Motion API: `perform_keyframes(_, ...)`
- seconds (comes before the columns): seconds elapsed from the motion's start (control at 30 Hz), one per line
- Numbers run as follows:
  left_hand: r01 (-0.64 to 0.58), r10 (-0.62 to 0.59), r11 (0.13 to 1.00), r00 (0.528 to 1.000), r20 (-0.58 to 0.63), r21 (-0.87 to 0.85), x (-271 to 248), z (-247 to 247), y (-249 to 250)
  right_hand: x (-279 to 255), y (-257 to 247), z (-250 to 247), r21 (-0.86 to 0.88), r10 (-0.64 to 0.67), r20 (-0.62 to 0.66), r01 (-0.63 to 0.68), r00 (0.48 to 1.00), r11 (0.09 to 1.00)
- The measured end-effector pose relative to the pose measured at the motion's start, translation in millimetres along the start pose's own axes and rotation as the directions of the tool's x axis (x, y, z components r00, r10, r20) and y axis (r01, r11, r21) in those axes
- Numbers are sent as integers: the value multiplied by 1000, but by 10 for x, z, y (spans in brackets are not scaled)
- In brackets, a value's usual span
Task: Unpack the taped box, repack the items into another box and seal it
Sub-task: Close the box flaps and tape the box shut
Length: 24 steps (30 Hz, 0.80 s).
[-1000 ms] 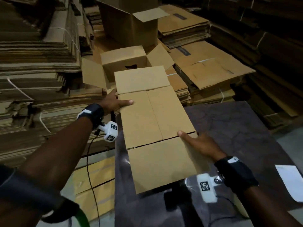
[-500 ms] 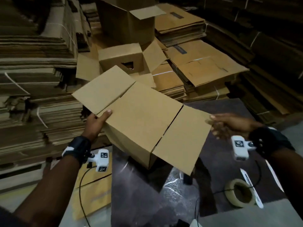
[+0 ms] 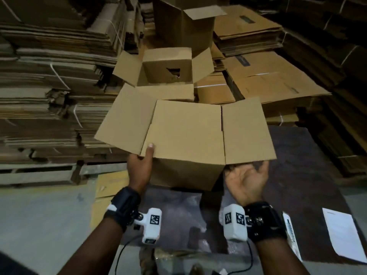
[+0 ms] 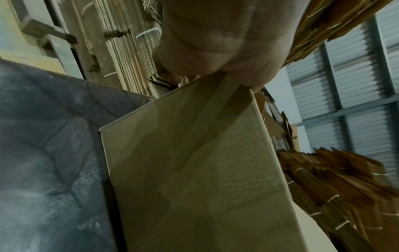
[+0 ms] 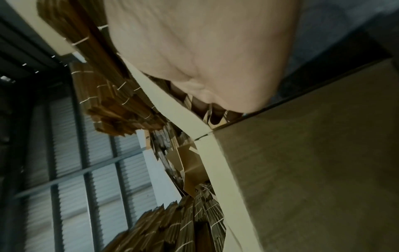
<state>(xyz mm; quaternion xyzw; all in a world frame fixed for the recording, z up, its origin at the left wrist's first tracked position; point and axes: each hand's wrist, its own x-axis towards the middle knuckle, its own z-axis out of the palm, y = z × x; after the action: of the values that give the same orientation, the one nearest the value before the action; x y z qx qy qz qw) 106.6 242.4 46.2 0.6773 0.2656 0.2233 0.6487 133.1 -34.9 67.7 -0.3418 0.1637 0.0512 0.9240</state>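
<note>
A plain brown cardboard box [image 3: 186, 132] stands on the dark table [image 3: 297, 175] with its flaps spread out to the left and right. My left hand [image 3: 141, 165] grips its near left corner, thumb on top and fingers hidden underneath. In the left wrist view the left hand [image 4: 211, 42] pinches the box edge [image 4: 194, 170]. My right hand [image 3: 246, 179] lies palm up under the right flap, its fingers hidden beneath the flap. The right wrist view shows the right hand [image 5: 205, 51] beside the box wall [image 5: 313, 153].
A smaller open box [image 3: 166, 66] with a torn hole sits just behind, and a tall open box [image 3: 184, 22] behind that. Stacks of flattened cardboard [image 3: 49, 76] rise at left and right. A white sheet of paper [image 3: 341, 235] lies at the table's near right. Clear bubble wrap [image 3: 178, 215] lies in front.
The box has turned from slanted to square in front of me. My right hand left the flap's far edge and came under the right flap, palm up. My left hand stays at the left corner.
</note>
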Motion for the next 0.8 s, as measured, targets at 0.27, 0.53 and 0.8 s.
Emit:
perform_keyframes(0.27, -133, 123, 965, 991, -58, -228, -172, -347, 248, -127, -161, 139, -342, -94, 172, 149, 981, 928)
perform_keyframes(0.53, -600, 392, 701, 777, 493, 387, -258, -206, 106, 18, 237, 291, -879, -107, 474, 463, 874, -110)
perform_keyframes(0.8, -678, 289, 368, 734, 615, 636, -381, -117, 77, 32, 312, 223, -818, -140, 501, 414, 854, -399)
